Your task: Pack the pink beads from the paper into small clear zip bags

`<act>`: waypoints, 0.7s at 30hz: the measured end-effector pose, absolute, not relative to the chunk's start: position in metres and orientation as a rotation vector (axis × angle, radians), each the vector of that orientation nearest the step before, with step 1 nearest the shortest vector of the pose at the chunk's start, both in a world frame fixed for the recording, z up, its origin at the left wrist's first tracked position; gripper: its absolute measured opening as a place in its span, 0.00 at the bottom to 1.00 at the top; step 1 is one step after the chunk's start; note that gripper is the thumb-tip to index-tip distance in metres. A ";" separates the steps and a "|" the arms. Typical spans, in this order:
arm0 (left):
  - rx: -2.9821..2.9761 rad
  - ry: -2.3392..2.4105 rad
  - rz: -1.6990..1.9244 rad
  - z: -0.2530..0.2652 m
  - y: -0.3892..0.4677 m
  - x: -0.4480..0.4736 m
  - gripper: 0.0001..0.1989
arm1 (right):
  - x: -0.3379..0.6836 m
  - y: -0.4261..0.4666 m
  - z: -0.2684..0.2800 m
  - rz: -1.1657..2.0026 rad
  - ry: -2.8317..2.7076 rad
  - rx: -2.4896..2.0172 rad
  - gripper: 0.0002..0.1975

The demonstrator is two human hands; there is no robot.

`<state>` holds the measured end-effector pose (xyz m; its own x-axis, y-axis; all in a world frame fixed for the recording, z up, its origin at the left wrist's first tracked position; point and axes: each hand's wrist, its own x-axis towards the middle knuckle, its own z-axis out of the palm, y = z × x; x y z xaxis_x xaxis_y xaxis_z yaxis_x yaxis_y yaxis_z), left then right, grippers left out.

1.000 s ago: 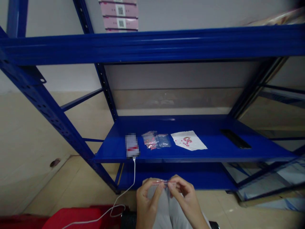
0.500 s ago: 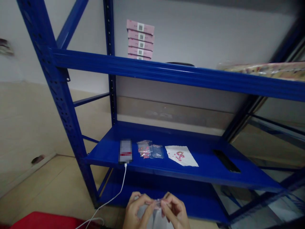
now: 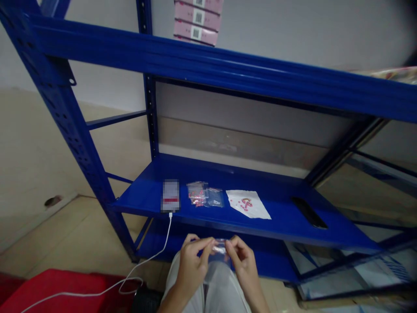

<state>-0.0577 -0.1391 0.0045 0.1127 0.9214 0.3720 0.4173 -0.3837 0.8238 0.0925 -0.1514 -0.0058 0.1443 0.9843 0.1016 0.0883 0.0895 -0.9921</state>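
Observation:
Above the lap, my left hand (image 3: 194, 261) and my right hand (image 3: 243, 258) pinch the two sides of a small clear plastic bag (image 3: 220, 248) between thumb and fingers. Whether anything is inside that bag, I cannot tell. Beyond the hands, on the blue shelf (image 3: 276, 195), lie small clear bags with pink-red beads (image 3: 197, 195) and a clear bag (image 3: 215, 198) overlapping them. To their right, a white sheet of paper (image 3: 259, 208) carries several loose pink beads and a small ring-shaped string of beads (image 3: 246, 203).
A phone with its screen blurred out (image 3: 170, 195) lies at the shelf's left, with a white cable (image 3: 167, 237) running down to a red surface (image 3: 55, 289). A black phone-like object (image 3: 309, 213) lies at the right. Pink boxes (image 3: 197, 21) are stacked above the upper blue beam (image 3: 202, 58).
My view has tilted down, so the shelf sits higher and the lap shows. Both hands appear higher in the picture and still hold the clear bag, which now shows more plainly.

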 end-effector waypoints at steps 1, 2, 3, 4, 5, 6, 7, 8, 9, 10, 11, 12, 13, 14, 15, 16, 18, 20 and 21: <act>1.812 1.299 1.258 0.003 -0.130 -0.054 0.13 | 0.092 -0.143 -0.005 1.007 -1.193 -1.257 0.18; 1.750 1.292 1.283 0.002 -0.120 -0.050 0.13 | 0.091 -0.134 -0.005 1.043 -1.190 -1.248 0.18; 1.669 1.283 1.297 0.000 -0.108 -0.046 0.13 | 0.091 -0.125 -0.005 1.100 -1.188 -1.237 0.18; 1.581 1.282 1.315 -0.002 -0.096 -0.043 0.13 | 0.091 -0.117 -0.006 1.148 -1.171 -1.227 0.18; 1.522 1.276 1.323 -0.004 -0.085 -0.040 0.14 | 0.091 -0.108 -0.007 1.184 -1.152 -1.214 0.20; 1.487 1.254 1.328 -0.006 -0.073 -0.038 0.14 | 0.092 -0.100 -0.009 1.197 -1.125 -1.205 0.23; 1.473 1.223 1.343 -0.008 -0.063 -0.037 0.15 | 0.094 -0.093 -0.010 1.187 -1.094 -1.203 0.27; 1.474 1.199 1.335 -0.009 -0.054 -0.037 0.15 | 0.096 -0.085 -0.011 1.160 -1.066 -1.211 0.32; 1.488 1.190 1.320 -0.009 -0.045 -0.038 0.15 | 0.099 -0.076 -0.011 1.121 -1.042 -1.230 0.36; 1.518 1.203 1.311 -0.010 -0.039 -0.040 0.17 | 0.103 -0.068 -0.012 1.074 -1.022 -1.258 0.38; 1.565 1.242 1.309 -0.009 -0.032 -0.043 0.21 | 0.106 -0.058 -0.012 1.025 -1.010 -1.291 0.40; 1.631 1.303 1.318 -0.009 -0.026 -0.046 0.26 | 0.110 -0.049 -0.012 0.972 -1.003 -1.325 0.41; 1.715 1.380 1.336 -0.009 -0.020 -0.049 0.29 | 0.112 -0.039 -0.012 0.919 -1.001 -1.351 0.41; 1.809 1.469 1.349 -0.009 -0.014 -0.051 0.29 | 0.115 -0.029 -0.014 0.870 -1.004 -1.370 0.40; 1.902 1.563 1.342 -0.009 -0.007 -0.053 0.26 | 0.116 -0.019 -0.016 0.825 -1.009 -1.387 0.39; 1.986 1.659 1.308 -0.010 0.001 -0.054 0.23 | 0.116 -0.010 -0.019 0.788 -1.018 -1.405 0.38; 2.091 1.854 1.183 -0.014 0.016 -0.054 0.19 | 0.115 0.006 -0.027 0.726 -1.086 -1.457 0.33; 2.134 2.004 1.019 -0.020 0.029 -0.051 0.20 | 0.113 0.016 -0.035 0.624 -1.232 -1.534 0.27; 2.148 2.047 0.939 -0.023 0.034 -0.049 0.19 | 0.112 0.019 -0.038 0.548 -1.322 -1.577 0.24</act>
